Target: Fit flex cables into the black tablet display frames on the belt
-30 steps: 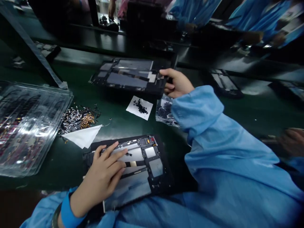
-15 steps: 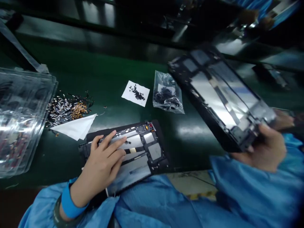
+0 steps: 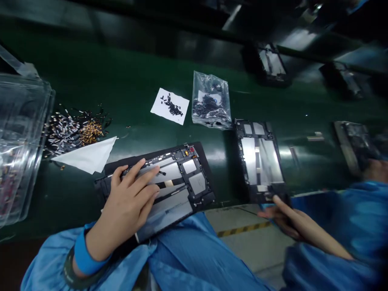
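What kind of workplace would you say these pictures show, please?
Probably an electronics assembly line: opened black tablet frames lie on a long dark green belt, beside a pile of small metal connectors and a clear plastic bag of black screws.

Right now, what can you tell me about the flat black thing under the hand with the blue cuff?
It is an opened tablet frame, a flat black rectangle with silvery plates and small parts showing inside, plus a red speck near its far corner. It lies tilted on the green bench, its near edge jutting over the bench's edge above a blue sleeve. The left hand rests flat on its left half, fingers spread.
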### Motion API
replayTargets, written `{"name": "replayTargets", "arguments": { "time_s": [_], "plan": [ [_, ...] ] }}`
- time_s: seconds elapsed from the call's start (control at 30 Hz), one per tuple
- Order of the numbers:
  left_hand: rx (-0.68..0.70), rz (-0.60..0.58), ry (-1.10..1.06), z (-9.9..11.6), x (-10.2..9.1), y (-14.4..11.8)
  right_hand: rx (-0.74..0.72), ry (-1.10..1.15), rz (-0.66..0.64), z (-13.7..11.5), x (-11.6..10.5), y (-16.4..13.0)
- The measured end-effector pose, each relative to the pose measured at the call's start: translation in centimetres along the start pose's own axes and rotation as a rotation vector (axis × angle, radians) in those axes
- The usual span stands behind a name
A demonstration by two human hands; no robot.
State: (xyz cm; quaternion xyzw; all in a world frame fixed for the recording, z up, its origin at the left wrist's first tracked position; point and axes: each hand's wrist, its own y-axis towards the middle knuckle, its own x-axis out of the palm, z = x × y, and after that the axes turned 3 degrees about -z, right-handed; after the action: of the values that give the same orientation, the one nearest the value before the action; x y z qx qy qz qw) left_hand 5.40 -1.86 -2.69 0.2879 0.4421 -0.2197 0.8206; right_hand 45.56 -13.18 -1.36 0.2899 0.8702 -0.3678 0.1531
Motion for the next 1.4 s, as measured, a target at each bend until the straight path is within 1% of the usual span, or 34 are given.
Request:
{"name": "replayTargets", "arguments": {
  "time_s": [0.03, 0.07, 0.1, 0.13, 0.17, 0.2, 0.23, 0.27, 0.3, 0.33, 0.37, 0.43, 0.47, 0.5, 0.53, 0.6, 0.7, 0.8, 0.9, 1.17, 1.23, 1.33, 1.4],
  "plan": [
    [-0.008, 0.001, -0.01, 0.0, 0.0, 0.0, 0.046, -0.185, -0.018, -1.0, -0.7, 0.2],
    [-0.018, 0.003, -0.02, 0.0, 0.0, 0.0, 0.056, -0.338, -0.037, -2.3, -1.2, 0.3],
    [-0.028, 0.007, -0.029, 0.0, 0.0, 0.0, -0.027, -0.423, -0.057, -3.7, -1.2, 0.3],
    [-0.036, 0.009, -0.036, 0.0, -0.1, 0.1, -0.193, -0.434, -0.063, -5.3, -0.7, 0.1],
    [-0.042, 0.006, -0.039, 0.0, -0.1, 0.1, -0.394, -0.396, -0.059, -7.0, 0.4, -0.1],
    [-0.045, 0.0, -0.042, 0.0, -0.1, 0.1, -0.572, -0.331, -0.086, -8.5, 2.0, -0.4],
    [-0.046, -0.009, -0.045, 0.0, -0.1, 0.1, -0.723, -0.234, -0.16, -9.9, 4.1, -0.8],
    [-0.048, -0.016, -0.05, 0.0, -0.1, 0.0, -0.821, -0.175, -0.346, -11.1, 6.4, -1.2],
    [-0.055, -0.019, -0.058, 0.0, -0.1, 0.0, -0.885, -0.15, -0.534, -12.1, 8.9, -1.6],
    [-0.069, -0.022, -0.072, 0.0, -0.1, -0.1, -0.958, -0.097, -0.658, -12.8, 11.3, -2.0],
    [-0.085, -0.023, -0.093, -0.1, -0.2, -0.2, -1.028, -0.1, -0.756, -13.2, 13.5, -2.4],
    [-0.126, -0.02, -0.144, -0.2, -0.3, -0.3, -1.149, -0.117, -0.882, -13.5, 17.0, -3.1],
    [-0.145, -0.016, -0.169, -0.2, -0.4, -0.4, -1.188, -0.108, -0.916, -13.4, 18.2, -3.4],
    [-0.16, -0.009, -0.191, -0.3, -0.4, -0.4, -1.194, -0.078, -0.944, -13.3, 19.0, -3.7],
    [-0.171, 0.001, -0.208, -0.3, -0.5, -0.4, -1.17, -0.03, -0.967, -13.1, 19.6, -4.0],
    [-0.188, 0.022, -0.235, -0.4, -0.6, -0.4, -1.059, 0.055, -1.013, -12.9, 20.0, -4.4],
    [-0.19, 0.047, -0.266, -0.4, -0.6, -0.2, -0.873, 0.154, -1.033, -12.6, 20.2, -4.7],
    [-0.182, 0.075, -0.28, -0.4, -0.6, -0.1, -0.774, 0.255, -1.027, -12.3, 20.6, -4.6],
    [-0.185, 0.08, -0.287, -0.4, -0.5, -0.2, -0.758, 0.256, -1.028, -12.1, 21.1, -4.5],
    [-0.178, 0.088, -0.27, -0.4, -0.4, -0.4, -0.666, 0.206, -0.923, -11.9, 21.8, -4.3],
    [-0.175, 0.079, -0.267, -0.4, -0.5, -0.3, -0.657, 0.181, -0.917, -11.9, 21.8, -4.3],
    [-0.181, 0.076, -0.267, -0.3, -0.4, -0.3, -0.635, 0.23, -0.909, -12.1, 21.8, -4.6],
    [-0.194, 0.081, -0.269, -0.3, -0.4, -0.2, -0.643, 0.288, -0.843, -12.3, 22.0, -4.6]
  ]
}}
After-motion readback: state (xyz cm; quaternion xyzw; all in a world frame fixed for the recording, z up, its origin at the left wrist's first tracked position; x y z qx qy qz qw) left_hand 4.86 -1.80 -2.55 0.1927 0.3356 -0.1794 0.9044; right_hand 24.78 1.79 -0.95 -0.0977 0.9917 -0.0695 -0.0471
